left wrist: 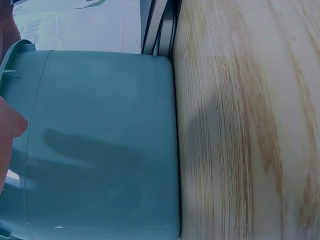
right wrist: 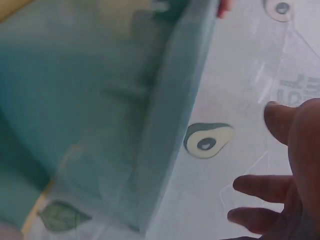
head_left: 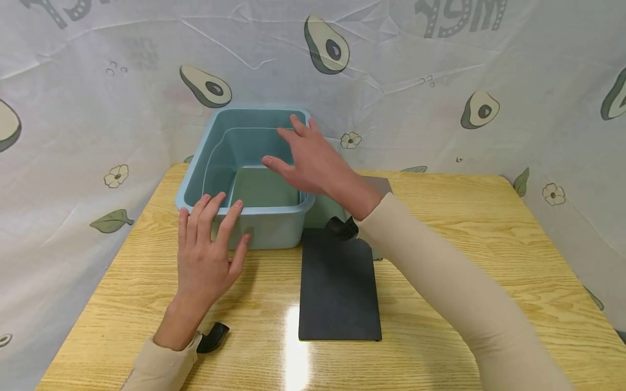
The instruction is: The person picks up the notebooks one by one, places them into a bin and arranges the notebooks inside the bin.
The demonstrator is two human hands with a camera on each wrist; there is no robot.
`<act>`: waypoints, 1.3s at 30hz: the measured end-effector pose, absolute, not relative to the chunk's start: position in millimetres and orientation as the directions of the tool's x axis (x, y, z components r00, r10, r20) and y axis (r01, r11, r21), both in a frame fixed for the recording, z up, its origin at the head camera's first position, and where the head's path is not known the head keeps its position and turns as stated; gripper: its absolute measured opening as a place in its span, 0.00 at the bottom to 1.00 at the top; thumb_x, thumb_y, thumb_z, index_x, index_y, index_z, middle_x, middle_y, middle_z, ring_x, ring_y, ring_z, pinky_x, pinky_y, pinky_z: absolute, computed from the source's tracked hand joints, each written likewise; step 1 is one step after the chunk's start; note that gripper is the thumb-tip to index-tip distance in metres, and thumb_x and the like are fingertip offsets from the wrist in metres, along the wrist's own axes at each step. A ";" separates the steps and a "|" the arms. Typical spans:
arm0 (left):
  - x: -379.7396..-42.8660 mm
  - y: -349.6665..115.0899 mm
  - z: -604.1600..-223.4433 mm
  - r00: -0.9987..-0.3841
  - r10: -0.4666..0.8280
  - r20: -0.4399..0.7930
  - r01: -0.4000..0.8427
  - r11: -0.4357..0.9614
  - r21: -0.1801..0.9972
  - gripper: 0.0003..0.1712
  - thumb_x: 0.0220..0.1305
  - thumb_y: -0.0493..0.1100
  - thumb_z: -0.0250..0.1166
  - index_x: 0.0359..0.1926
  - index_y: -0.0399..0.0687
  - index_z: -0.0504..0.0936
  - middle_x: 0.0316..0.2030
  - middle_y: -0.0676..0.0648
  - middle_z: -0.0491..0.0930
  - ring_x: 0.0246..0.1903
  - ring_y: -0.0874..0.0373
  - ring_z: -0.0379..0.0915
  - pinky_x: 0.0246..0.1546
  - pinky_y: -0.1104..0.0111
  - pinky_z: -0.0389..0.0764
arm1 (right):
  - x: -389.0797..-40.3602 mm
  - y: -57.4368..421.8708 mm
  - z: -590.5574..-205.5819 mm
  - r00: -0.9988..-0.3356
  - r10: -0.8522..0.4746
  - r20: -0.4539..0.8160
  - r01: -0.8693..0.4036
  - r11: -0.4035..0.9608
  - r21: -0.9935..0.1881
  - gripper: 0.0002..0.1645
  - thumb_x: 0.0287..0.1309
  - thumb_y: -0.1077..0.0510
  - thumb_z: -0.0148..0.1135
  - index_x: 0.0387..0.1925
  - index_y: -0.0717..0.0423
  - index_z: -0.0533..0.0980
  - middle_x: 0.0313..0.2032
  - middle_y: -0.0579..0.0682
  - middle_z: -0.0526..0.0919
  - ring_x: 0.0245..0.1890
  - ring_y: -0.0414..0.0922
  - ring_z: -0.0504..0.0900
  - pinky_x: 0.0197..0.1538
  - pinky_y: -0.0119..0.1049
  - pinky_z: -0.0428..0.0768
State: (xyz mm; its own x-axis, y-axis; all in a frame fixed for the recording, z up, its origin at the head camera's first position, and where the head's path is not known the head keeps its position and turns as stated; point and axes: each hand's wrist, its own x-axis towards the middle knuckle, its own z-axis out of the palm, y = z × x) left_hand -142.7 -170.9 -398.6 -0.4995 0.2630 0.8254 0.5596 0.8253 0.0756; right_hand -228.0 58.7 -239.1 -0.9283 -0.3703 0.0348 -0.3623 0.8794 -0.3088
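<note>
A blue plastic bin stands at the back left of the wooden table. My left hand is at its near rim, fingers spread, fingertips overlapping the rim and the thumb beside the outer wall. In the left wrist view the thumb shows at the left edge, next to the bin's wall. My right hand reaches over the bin's right rim with its fingers apart and nothing between them. The right wrist view shows its fingers extended beside the bin's pale rim.
A flat black rectangular panel lies on the table right of the bin. A grey-green thing stands behind it, partly hidden by my right arm. A patterned cloth hangs close behind the bin.
</note>
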 end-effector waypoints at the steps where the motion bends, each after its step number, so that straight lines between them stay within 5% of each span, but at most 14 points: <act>1: -142.7 -171.0 -398.7 -0.497 0.263 0.827 0.561 0.824 0.075 0.31 0.77 0.53 0.56 0.76 0.48 0.73 0.73 0.32 0.70 0.74 0.32 0.63 0.76 0.33 0.56 | -227.6 60.7 -240.6 -0.925 -0.379 0.041 -0.375 0.887 -0.268 0.48 0.76 0.29 0.50 0.85 0.47 0.55 0.87 0.53 0.43 0.87 0.61 0.37 0.85 0.56 0.54; 5: -143.1 -171.2 -398.9 -0.490 0.262 0.831 0.565 0.822 0.074 0.31 0.77 0.53 0.56 0.75 0.48 0.73 0.73 0.32 0.71 0.74 0.32 0.63 0.75 0.33 0.56 | -226.0 69.2 -247.7 -0.910 -0.409 0.063 -0.414 0.901 -0.128 0.49 0.75 0.24 0.44 0.85 0.41 0.53 0.87 0.53 0.44 0.87 0.63 0.37 0.85 0.60 0.47; 12: -143.8 -171.0 -398.0 -0.485 0.264 0.834 0.566 0.822 0.069 0.32 0.75 0.51 0.58 0.75 0.48 0.73 0.73 0.32 0.71 0.74 0.32 0.64 0.74 0.32 0.57 | -224.0 85.2 -258.4 -0.892 -0.447 0.067 -0.451 0.891 -0.056 0.47 0.73 0.21 0.41 0.85 0.31 0.53 0.87 0.50 0.42 0.87 0.62 0.30 0.85 0.63 0.39; 39: -141.8 -171.0 -397.1 -0.483 0.265 0.834 0.565 0.822 0.066 0.32 0.73 0.49 0.61 0.75 0.48 0.73 0.72 0.32 0.71 0.73 0.32 0.64 0.73 0.31 0.58 | -214.4 175.4 -286.1 -0.934 -0.351 0.059 -0.356 0.926 -0.125 0.47 0.74 0.25 0.49 0.85 0.35 0.53 0.88 0.51 0.41 0.87 0.63 0.32 0.82 0.71 0.37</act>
State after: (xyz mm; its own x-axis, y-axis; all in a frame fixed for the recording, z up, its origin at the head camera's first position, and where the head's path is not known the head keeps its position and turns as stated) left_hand -141.8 -171.0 -397.1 -0.4834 0.2652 0.8342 0.5650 0.8224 0.0660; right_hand -214.4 175.4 -286.1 -0.9343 -0.3514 0.0593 -0.3562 0.9260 -0.1250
